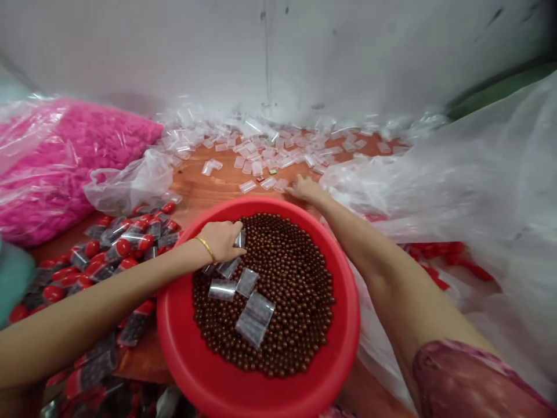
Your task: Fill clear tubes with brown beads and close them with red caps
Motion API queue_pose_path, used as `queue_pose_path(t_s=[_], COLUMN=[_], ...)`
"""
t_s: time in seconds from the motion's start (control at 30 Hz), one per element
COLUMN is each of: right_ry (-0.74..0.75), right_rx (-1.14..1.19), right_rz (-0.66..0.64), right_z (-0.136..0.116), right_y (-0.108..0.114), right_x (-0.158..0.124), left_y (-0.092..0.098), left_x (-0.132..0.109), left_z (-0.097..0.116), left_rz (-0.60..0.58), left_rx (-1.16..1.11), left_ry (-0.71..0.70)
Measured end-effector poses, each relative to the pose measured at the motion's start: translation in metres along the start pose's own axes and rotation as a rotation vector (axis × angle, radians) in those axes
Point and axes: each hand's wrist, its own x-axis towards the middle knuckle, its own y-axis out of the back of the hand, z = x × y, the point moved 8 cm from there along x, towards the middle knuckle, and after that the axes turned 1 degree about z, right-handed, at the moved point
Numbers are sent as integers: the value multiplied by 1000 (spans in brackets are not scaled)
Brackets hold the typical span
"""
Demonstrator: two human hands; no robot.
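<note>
A red plastic basin (209,371) sits in front of me, filled with small brown balls (296,290). Several small clear plastic bags (255,318) lie on top of the balls. My left hand (221,239), with a gold bracelet on the wrist, rests over the basin's far left side, its fingers closed on a small clear bag (241,238). My right hand (304,188) reaches past the basin's far rim onto the wooden table, fingers down among scattered empty clear bags (261,154); what it touches I cannot make out.
A heap of filled packets with red caps (117,244) lies to the left. A large bag of pink pieces (65,157) is at far left, with crumpled clear plastic (130,183) beside it. Big clear plastic sheeting (478,174) covers the right. A grey wall stands behind.
</note>
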Motion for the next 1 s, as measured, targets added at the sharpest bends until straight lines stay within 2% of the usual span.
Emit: queue_pose_path(t_s=[0.07, 0.17, 0.27, 0.33, 0.4, 0.43, 0.47, 0.53, 0.63, 0.7, 0.77, 0.83, 0.87, 0.93, 1.0], right_ry=[-11, -33, -32, 68, 256, 356, 450, 596, 591, 596, 588, 484, 391, 115, -138], right_rx=[31, 82, 240, 456, 631, 660, 648, 522, 314, 315, 404, 460, 441, 320, 114], right_rz=[7, 1, 59, 235, 444, 498, 513, 420, 275, 353, 531, 637, 622, 531, 363], right_z=[-1, 1, 6, 4, -5, -15, -27, -58, -81, -76, -52, -9, 17, 79, 140], right_y=[-7, -8, 14, 48, 83, 93, 97, 87, 63, 71, 93, 108, 108, 97, 75], right_x=[4, 4, -12, -40, -85, -110, -134, -169, -190, -200, -215, -228, -231, -236, -241], left_y=[-10, -15, -10, -3, 2, 4, 5, 5, 0, -5, -11, -15, -15, -12, -11], left_x=[6, 5, -7, -18, -28, -31, -33, -31, -20, -12, -5, -1, -1, -1, 0], left_z=[2, 7, 15, 24, 32, 36, 39, 46, 60, 67, 68, 64, 62, 60, 64], left_rz=[-43, -47, 8, 54, 80, 85, 86, 97, 127, 132, 101, 52, 30, -3, -47], left_rx=[11, 7, 26, 53, 72, 74, 72, 59, -5, -107, -229, -323, -351, -352, -274], left_ry=[-4, -37, -101, -173, -245, -269, -288, -323, -383, -395, -363, -305, -280, -239, -219])
